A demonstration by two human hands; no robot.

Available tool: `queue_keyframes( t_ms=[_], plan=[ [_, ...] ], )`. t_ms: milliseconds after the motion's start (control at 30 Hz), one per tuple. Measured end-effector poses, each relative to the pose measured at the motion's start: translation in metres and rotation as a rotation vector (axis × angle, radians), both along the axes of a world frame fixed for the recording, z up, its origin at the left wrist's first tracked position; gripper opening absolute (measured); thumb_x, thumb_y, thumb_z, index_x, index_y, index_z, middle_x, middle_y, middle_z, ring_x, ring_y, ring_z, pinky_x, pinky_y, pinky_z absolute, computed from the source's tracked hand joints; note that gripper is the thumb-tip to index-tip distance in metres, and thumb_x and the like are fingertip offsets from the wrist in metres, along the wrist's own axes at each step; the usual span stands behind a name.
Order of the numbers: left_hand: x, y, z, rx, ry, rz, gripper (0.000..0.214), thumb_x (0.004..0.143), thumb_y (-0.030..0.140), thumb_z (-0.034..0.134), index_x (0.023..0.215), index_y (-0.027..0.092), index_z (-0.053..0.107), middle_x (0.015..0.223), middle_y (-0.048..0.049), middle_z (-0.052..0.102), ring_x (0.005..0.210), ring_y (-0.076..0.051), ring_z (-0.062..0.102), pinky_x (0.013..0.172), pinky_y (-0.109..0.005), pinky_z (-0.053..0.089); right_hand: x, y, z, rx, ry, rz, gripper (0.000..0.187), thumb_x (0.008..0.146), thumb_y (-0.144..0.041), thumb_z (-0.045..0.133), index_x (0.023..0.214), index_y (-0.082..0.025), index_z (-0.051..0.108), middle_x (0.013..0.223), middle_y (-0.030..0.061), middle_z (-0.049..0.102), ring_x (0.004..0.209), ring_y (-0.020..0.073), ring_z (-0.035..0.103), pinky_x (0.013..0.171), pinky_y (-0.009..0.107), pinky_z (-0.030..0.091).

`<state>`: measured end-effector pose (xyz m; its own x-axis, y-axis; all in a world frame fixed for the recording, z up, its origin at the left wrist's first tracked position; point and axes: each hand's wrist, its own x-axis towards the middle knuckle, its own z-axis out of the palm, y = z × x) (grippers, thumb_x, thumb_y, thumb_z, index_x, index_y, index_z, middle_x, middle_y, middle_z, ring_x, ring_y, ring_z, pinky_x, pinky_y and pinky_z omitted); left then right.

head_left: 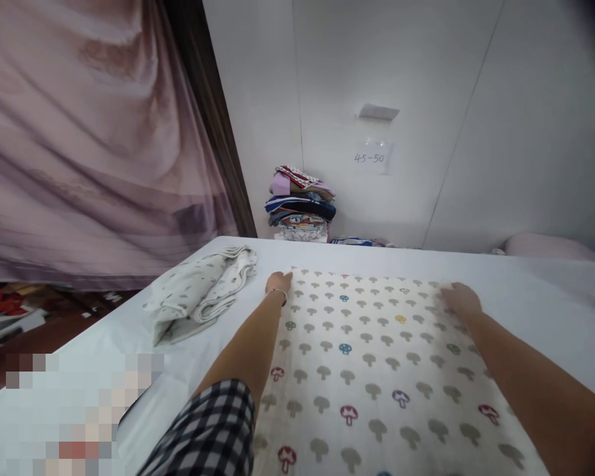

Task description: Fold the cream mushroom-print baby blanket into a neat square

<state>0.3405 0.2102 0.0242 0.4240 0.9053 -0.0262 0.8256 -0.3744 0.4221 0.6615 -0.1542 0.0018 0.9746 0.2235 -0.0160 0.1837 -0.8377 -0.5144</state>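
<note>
A cream cloth printed with mushrooms [369, 360] lies spread over the white table, running from its far side toward me. At the cloth's far left corner, my left hand [279, 285] is closed on the edge, a thin bracelet at its wrist. My right hand [461, 299], slightly blurred, has its fingers curled over the far right corner. Most of the printed mushrooms are grey-beige, with a few red, blue, green, yellow and purple ones. To the left of my left hand is a loosely folded white cloth with small leaf-like marks [193, 291].
Behind the white table [540, 291], a stack of folded fabrics [302, 205] stands against the wall. A paper marked 45-50 [371, 157] hangs above. A pink curtain [79, 132] drapes at left. A pinkish bundle [545, 246] sits at back right. The lower left is pixelated.
</note>
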Motion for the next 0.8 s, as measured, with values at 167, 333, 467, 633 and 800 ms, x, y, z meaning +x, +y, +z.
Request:
queue_keyframes(
  t_ms=[167, 333, 467, 633, 800],
  plan=[
    [-0.009, -0.025, 0.003, 0.037, 0.059, -0.027, 0.053, 0.085, 0.046, 0.034, 0.123, 0.01, 0.043, 0.128, -0.0215, 0.047, 0.115, -0.028, 0.046, 0.088, -0.036, 0.037, -0.022, -0.01, 0.003, -0.128, -0.148, 0.04, 0.061, 0.079, -0.039, 0.044, 0.132, -0.009, 0.038, 0.128, 0.0242, 0.044, 0.118, 0.0379, 0.041, 0.088, 0.052, 0.04],
    [-0.036, -0.065, -0.006, 0.126, 0.131, -0.345, 0.061, 0.081, 0.053, 0.039, 0.133, 0.021, 0.034, 0.148, -0.0076, 0.02, 0.135, -0.025, 0.014, 0.106, -0.044, 0.015, -0.056, -0.03, -0.014, -0.328, -0.368, 0.473, 0.056, 0.085, -0.046, 0.031, 0.133, -0.019, 0.037, 0.145, 0.0102, 0.025, 0.134, 0.0268, 0.017, 0.104, 0.051, 0.021],
    [-0.076, -0.087, -0.011, 0.082, 0.222, -0.441, 0.069, 0.082, 0.061, 0.026, 0.138, 0.02, 0.028, 0.149, -0.0075, 0.013, 0.137, -0.026, 0.006, 0.107, -0.049, 0.009, -0.074, -0.06, -0.029, -0.398, -0.213, 0.496, 0.057, 0.085, -0.051, 0.025, 0.134, -0.023, 0.038, 0.146, 0.0062, 0.025, 0.133, 0.0262, 0.019, 0.103, 0.054, 0.021],
    [-0.138, -0.121, -0.008, 0.156, 0.244, -0.509, 0.071, 0.082, 0.061, 0.027, 0.137, 0.018, 0.031, 0.148, -0.0087, 0.016, 0.136, -0.027, 0.008, 0.107, -0.051, 0.01, -0.106, -0.11, -0.034, -0.395, -0.269, 0.489, 0.058, 0.084, -0.051, 0.026, 0.134, -0.024, 0.039, 0.145, 0.0059, 0.026, 0.134, 0.0252, 0.017, 0.104, 0.052, 0.02],
    [-0.17, -0.147, -0.011, 0.226, 0.226, -0.571, 0.066, 0.085, 0.057, 0.027, 0.139, 0.018, 0.028, 0.147, -0.0068, 0.019, 0.136, -0.024, 0.012, 0.108, -0.048, 0.012, -0.149, -0.138, -0.027, -0.436, -0.274, 0.543, 0.051, 0.084, -0.047, 0.028, 0.128, -0.028, 0.047, 0.143, 0.0043, 0.03, 0.134, 0.0261, 0.018, 0.102, 0.055, 0.021]
  ],
)
